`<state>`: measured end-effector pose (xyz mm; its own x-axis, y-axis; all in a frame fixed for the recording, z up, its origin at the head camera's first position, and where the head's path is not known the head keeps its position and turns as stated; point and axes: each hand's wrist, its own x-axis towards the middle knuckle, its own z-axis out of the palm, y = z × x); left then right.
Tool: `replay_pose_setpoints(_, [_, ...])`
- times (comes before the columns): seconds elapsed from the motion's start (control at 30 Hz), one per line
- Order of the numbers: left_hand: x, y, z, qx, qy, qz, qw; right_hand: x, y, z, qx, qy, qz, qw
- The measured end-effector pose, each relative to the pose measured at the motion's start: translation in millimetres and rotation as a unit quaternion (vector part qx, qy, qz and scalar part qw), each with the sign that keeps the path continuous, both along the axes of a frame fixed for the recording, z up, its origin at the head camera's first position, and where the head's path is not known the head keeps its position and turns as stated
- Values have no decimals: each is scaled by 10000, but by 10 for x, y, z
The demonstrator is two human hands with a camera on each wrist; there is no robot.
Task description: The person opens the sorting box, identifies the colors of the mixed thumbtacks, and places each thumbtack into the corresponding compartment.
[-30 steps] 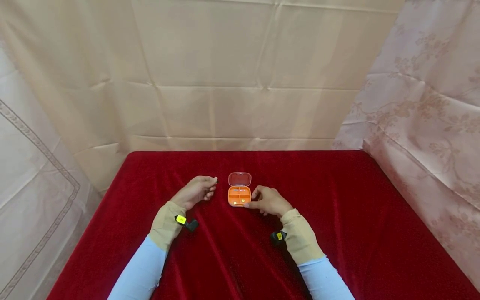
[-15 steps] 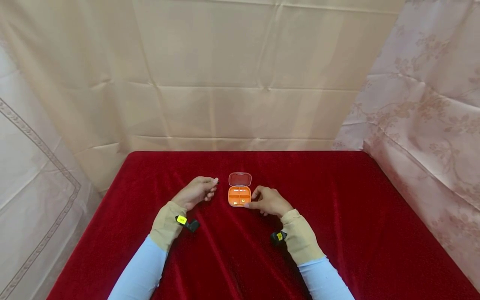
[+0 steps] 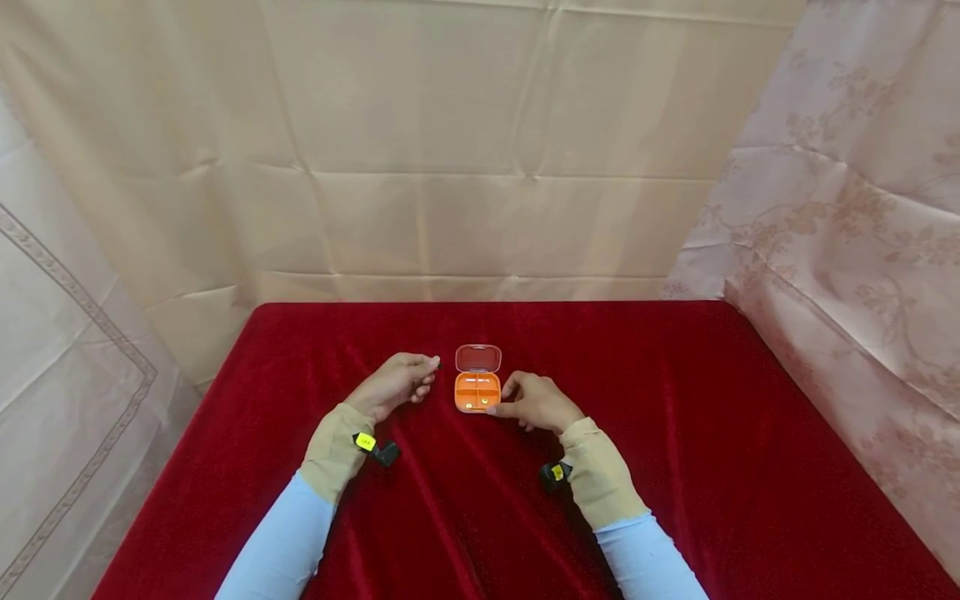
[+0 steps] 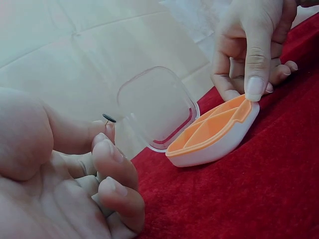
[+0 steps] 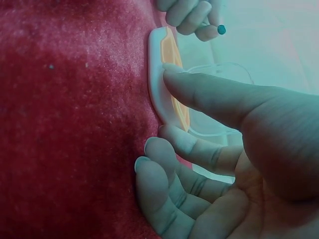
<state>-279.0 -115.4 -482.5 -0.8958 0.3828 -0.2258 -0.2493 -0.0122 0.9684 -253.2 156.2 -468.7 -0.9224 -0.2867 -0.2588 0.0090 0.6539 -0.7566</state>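
Between thumb and forefinger my left hand pinches a thumbtack with a dark flat head and thin metal pin. The tack is held up in the air, left of a small pill box. This box has a white outside, orange compartments and a clear lid that stands raised at the back. Small yellowish pieces lie in its two front compartments, too small to identify. From the right, my right hand holds the box, thumb on its front right corner and forefinger against its side.
A red velvet cloth covers the table and has soft folds. Beige cloth hangs behind it, with pale patterned cloth on the right. Each wrist wears a small black camera.
My left hand, with the thumbtack pinched in it, has edged slightly right toward the pill box. The right hand keeps its hold on the box.
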Motion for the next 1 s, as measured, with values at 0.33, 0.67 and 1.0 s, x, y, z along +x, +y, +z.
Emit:
replay_pose_setpoints(0.33, [21, 42, 20, -209, 69, 58, 9997, 2, -6, -4, -45, 25, -11, 10000])
replay_pose_setpoints(0.67, [25, 66, -5, -271, 106, 86, 9995, 12, -10, -4, -49, 21, -23, 10000])
replay_pose_setpoints(1.0, [30, 119, -8, -285, 182, 23, 9994, 9, -2, 5, -103, 0, -49, 9999])
